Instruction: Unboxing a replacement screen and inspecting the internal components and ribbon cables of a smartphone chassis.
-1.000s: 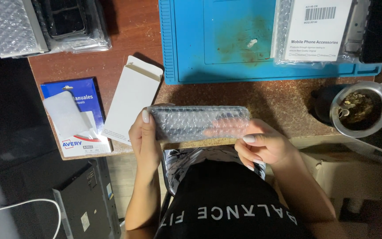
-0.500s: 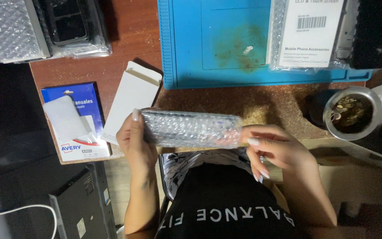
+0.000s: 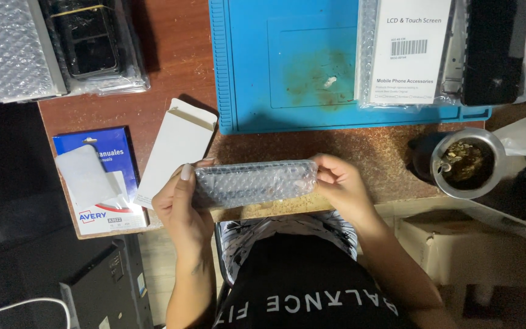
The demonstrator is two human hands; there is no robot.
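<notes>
A long flat item wrapped in clear bubble wrap is held level over the near edge of the brown desk. My left hand grips its left end, thumb on top. My right hand holds its right end with the fingers curled around it. What lies inside the wrap is dark and cannot be made out.
An open white cardboard box lies left of the hands, beside a blue label pack. A blue work mat sits behind, with bagged white-labelled parts. A metal cup stands at right. Bubble-wrapped packs lie far left.
The wrapped item has stayed level between both hands. My right hand has closed around its right end, where its fingers were spread below it before.
</notes>
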